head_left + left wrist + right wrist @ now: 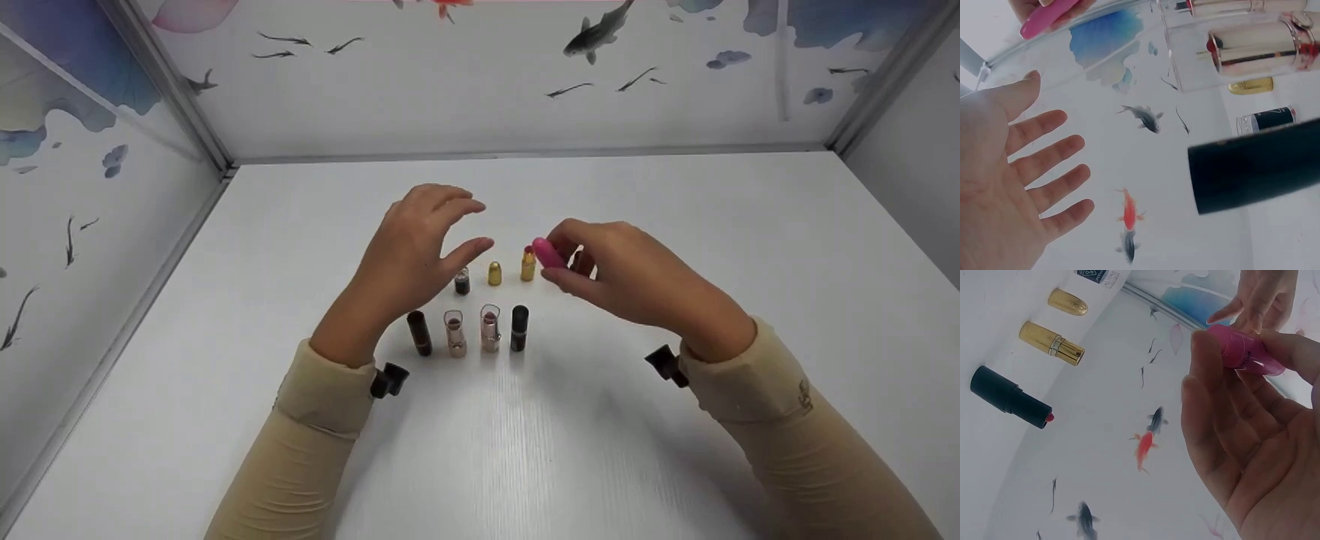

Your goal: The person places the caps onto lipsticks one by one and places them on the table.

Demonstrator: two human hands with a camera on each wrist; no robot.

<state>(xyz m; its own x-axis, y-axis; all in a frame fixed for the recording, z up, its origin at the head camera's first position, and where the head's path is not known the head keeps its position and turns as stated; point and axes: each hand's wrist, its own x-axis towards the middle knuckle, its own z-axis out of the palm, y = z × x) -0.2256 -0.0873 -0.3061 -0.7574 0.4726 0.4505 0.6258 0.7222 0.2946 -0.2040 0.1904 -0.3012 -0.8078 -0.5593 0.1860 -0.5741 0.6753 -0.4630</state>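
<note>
My right hand (622, 270) pinches a glossy pink lipstick tube (550, 253) between thumb and fingers, above the table. In the right wrist view the pink tube's rounded end and faint lettering show. My left hand (412, 251) hovers to the left, fingers spread apart and holding nothing. Below and between the hands stand a small black-labelled lipstick (462, 282), a gold bullet-shaped lipstick (495, 274) and a gold lipstick tube (528, 268). A black lipstick (1010, 396) with a red tip stands beside the gold tube; in the head view my right hand mostly hides it.
Nearer stands a row: a dark brown tube (420, 334), two clear-capped lipsticks (455, 341) (490, 337) and a black tube (519, 328). White panels (487, 97) printed with fish enclose the white table (480, 465) at the back and sides.
</note>
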